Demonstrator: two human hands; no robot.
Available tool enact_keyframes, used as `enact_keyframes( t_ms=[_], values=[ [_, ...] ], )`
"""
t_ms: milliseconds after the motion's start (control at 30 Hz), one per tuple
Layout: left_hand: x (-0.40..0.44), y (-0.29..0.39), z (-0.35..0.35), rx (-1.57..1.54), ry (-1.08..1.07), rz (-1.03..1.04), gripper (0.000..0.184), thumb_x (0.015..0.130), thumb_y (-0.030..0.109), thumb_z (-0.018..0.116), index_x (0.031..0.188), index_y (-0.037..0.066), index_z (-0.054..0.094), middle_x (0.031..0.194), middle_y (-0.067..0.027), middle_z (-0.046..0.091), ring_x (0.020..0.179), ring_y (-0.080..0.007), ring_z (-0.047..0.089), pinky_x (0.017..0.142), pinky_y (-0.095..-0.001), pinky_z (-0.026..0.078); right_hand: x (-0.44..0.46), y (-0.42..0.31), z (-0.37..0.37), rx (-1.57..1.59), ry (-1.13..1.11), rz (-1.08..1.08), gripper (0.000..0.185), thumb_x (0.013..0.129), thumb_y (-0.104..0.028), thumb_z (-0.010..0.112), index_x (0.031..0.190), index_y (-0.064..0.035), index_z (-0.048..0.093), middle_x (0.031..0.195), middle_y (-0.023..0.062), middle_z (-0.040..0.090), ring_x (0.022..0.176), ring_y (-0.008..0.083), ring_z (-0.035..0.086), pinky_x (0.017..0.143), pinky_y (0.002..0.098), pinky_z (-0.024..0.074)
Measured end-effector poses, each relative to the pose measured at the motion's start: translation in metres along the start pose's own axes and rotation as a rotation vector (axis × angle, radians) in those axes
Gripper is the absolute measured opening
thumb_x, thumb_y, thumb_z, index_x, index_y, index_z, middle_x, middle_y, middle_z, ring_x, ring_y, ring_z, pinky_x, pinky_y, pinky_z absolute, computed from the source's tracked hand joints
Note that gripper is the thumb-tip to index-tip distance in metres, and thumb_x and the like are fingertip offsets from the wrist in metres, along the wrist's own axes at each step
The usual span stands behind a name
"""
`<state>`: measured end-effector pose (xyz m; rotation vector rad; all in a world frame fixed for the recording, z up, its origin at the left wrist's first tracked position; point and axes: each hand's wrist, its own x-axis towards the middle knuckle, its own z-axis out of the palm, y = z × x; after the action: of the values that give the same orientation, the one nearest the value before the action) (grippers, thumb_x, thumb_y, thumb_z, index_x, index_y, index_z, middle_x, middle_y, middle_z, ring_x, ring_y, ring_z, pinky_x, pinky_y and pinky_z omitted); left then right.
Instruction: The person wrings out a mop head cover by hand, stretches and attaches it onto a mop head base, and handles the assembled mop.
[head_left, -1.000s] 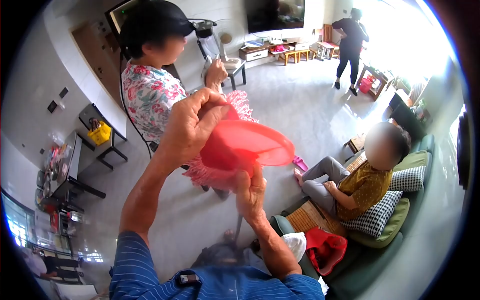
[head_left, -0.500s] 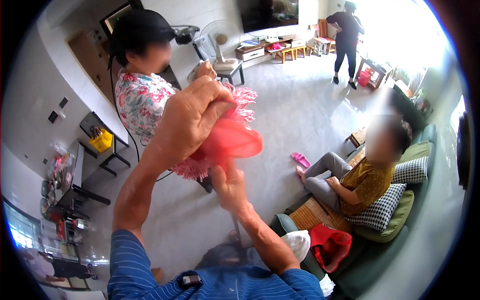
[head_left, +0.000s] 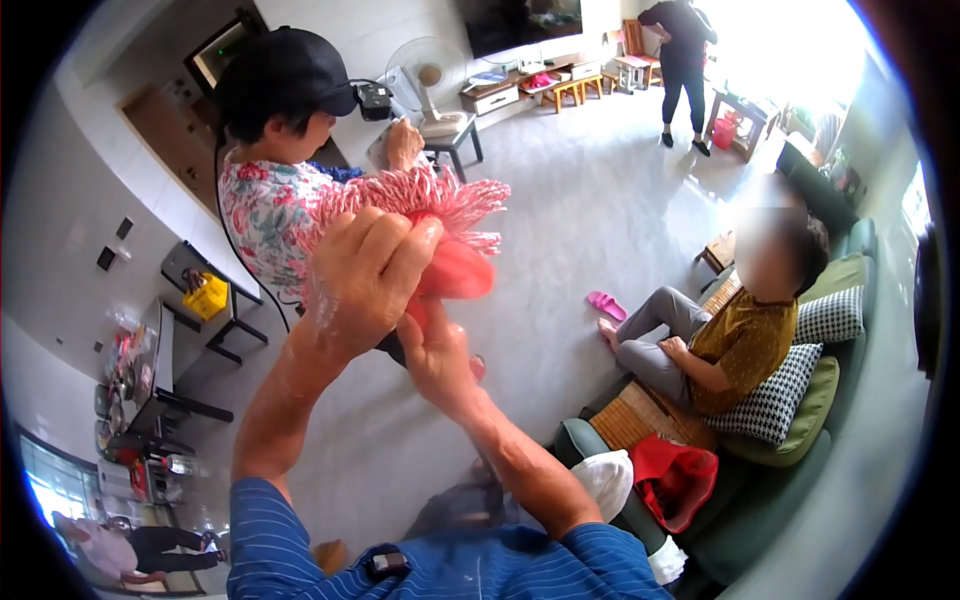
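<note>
A mop head with pink-and-white string strands (head_left: pixel 425 195) and a smooth red plastic plate (head_left: pixel 465 272) is held up in front of my chest. My left hand (head_left: pixel 362 285) is closed, its fingers curled at the plate's near edge beside the strands. Just below, my right hand (head_left: pixel 440 362) is closed on the underside of the red plate, thumb up. The fingertips of both hands are partly hidden against the plate. Behind the strands stands a co-worker (head_left: pixel 265 215) in a floral shirt and black cap, one hand raised.
At right, a person (head_left: pixel 735 345) sits on a green sofa (head_left: pixel 815 500) with cushions and a red bag (head_left: pixel 675 480). A pink slipper (head_left: pixel 606 305) lies on the floor. Further back are a fan (head_left: pixel 430 90) on a chair and another standing person (head_left: pixel 685 70). A table (head_left: pixel 150 375) stands left.
Both hands and the mop head have shifted left. The strands now spread out above the red plate, and the plate has turned. The co-worker's head has tipped further down.
</note>
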<state>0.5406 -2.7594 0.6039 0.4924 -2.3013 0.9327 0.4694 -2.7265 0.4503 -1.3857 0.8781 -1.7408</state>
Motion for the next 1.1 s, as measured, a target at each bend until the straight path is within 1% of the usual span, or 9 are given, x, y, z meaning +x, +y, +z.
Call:
enact_keyframes(
  t_ms=[200,300,433,533,633,700,833,933,1100],
  values=[
    [-0.009,-0.011,0.005,-0.101,-0.142,0.023,0.023,0.081,0.005,0.071,0.102,0.003,0.063,0.089,-0.0104,0.059,0.081,-0.0275,0.061,0.072,-0.0401,0.050,-0.011,0.031,0.029,-0.154,0.061,0.052,0.033,0.095,-0.020,0.062,0.120,-0.0014,0.052,0.080,0.0253,0.066,0.072,0.0446,0.065,0.062,0.0470,0.0511],
    [-0.041,-0.019,0.020,-0.194,-0.166,-0.080,0.024,0.077,0.007,0.068,0.100,0.004,0.062,0.082,-0.0059,0.052,0.079,-0.0235,0.057,0.073,-0.0383,0.047,-0.026,0.043,0.027,-0.171,0.067,0.183,0.036,0.096,-0.020,0.059,0.126,-0.0019,0.052,0.102,0.0261,0.064,0.092,0.0423,0.063,0.080,0.0459,0.0498],
    [-0.054,-0.013,0.021,-0.262,-0.063,-0.084,0.026,0.079,0.005,0.070,0.104,0.004,0.062,0.089,-0.0073,0.058,0.082,-0.0276,0.059,0.071,-0.0404,0.046,-0.027,0.039,0.021,-0.142,0.043,0.235,0.036,0.093,-0.019,0.064,0.124,-0.0033,0.054,0.106,0.0214,0.065,0.094,0.0400,0.064,0.077,0.0456,0.0500],
    [-0.047,-0.012,0.008,-0.261,0.014,-0.118,0.028,0.079,0.004,0.072,0.106,0.004,0.064,0.094,-0.0096,0.059,0.089,-0.0294,0.060,0.078,-0.0418,0.048,-0.023,0.016,0.025,-0.217,0.099,0.174,0.035,0.091,-0.017,0.066,0.122,-0.0043,0.055,0.104,0.0198,0.065,0.091,0.0385,0.064,0.075,0.0457,0.0497],
    [-0.030,-0.009,-0.002,-0.246,0.109,-0.108,0.030,0.081,0.000,0.072,0.110,0.004,0.064,0.102,-0.0116,0.060,0.094,-0.0311,0.061,0.085,-0.0451,0.049,-0.012,0.002,0.024,-0.129,0.119,0.105,0.035,0.088,-0.014,0.072,0.117,-0.0033,0.055,0.087,0.0229,0.064,0.075,0.0434,0.062,0.066,0.0460,0.0515],
    [-0.019,-0.009,-0.016,-0.162,0.148,-0.089,0.026,0.087,0.001,0.070,0.112,0.003,0.062,0.106,-0.0127,0.059,0.096,-0.0314,0.062,0.087,-0.0457,0.051,-0.003,-0.024,0.022,-0.058,0.103,0.087,0.035,0.087,-0.013,0.072,0.116,-0.0021,0.055,0.091,0.0224,0.067,0.083,0.0429,0.067,0.070,0.0446,0.0548],
    [-0.016,-0.002,-0.038,-0.105,0.245,-0.128,0.015,0.097,0.004,0.062,0.110,0.001,0.059,0.106,-0.0152,0.059,0.097,-0.0299,0.062,0.089,-0.0412,0.054,-0.002,-0.035,0.021,-0.071,0.114,-0.228,0.048,0.083,-0.014,0.076,0.122,0.0003,0.051,0.098,0.0234,0.066,0.084,0.0430,0.067,0.069,0.0449,0.0557],
    [-0.025,0.004,-0.040,-0.109,0.317,-0.139,0.014,0.098,0.005,0.060,0.111,-0.001,0.057,0.106,-0.0147,0.059,0.097,-0.0287,0.062,0.089,-0.0399,0.054,-0.013,-0.035,0.025,0.012,-0.029,-0.130,0.051,0.083,-0.013,0.075,0.126,0.0010,0.049,0.107,0.0255,0.063,0.091,0.0447,0.065,0.074,0.0465,0.0553],
    [-0.040,0.004,-0.050,-0.100,0.318,-0.206,0.015,0.102,0.009,0.055,0.113,0.000,0.055,0.108,-0.0164,0.059,0.100,-0.0297,0.063,0.089,-0.0409,0.055,-0.030,-0.056,0.028,0.073,-0.031,-0.120,0.052,0.085,-0.010,0.069,0.131,-0.0004,0.047,0.123,0.0265,0.052,0.113,0.0453,0.052,0.095,0.0508,0.0452]
  ],
)
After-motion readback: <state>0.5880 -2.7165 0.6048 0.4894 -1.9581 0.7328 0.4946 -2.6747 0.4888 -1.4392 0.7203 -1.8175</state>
